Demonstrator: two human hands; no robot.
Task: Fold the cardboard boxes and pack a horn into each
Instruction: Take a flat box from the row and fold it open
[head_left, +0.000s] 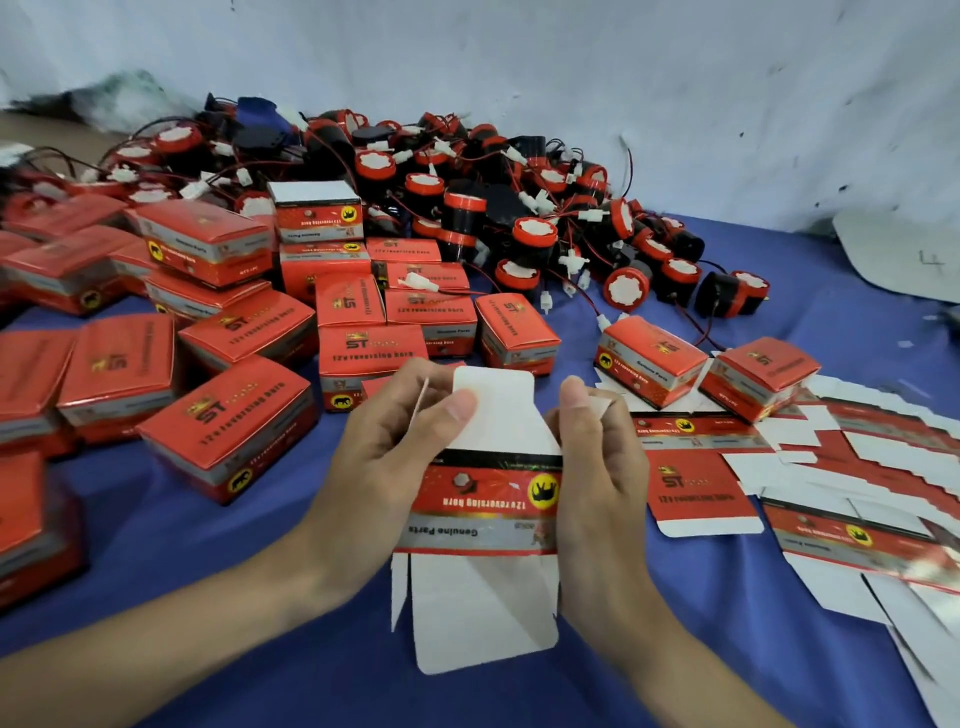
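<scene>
A person's left hand (395, 436) and right hand (597, 462) grip the two sides of a red cardboard box (483, 499), held above the near middle of the blue-covered tabletop (208, 545). The fingers of both hands curl round its edges, and the left thumb presses on the white upper flap (493, 410). The box appears to be only part-formed. Its upper and lower flaps stand unfolded, no end is closed, and no horn can be seen in it. The work looks well under way but far from over. To the left and in the middle, dozens of closed boxes (228, 431) lie stacked and scattered, with two more just right of centre, though the picture cannot show whether each holds a horn. At the far side, against the pale wall (623, 78), a large heap of loose red-and-black horns (519, 218) with trailing wires waits to be packed. On the near right, a spread of flat, unfolded box blanks (852, 519) overlaps across the cloth. By this view, the box in hand needs its bottom tucked shut, a horn put in and its top closed, and then the same for every blank and horn left.
</scene>
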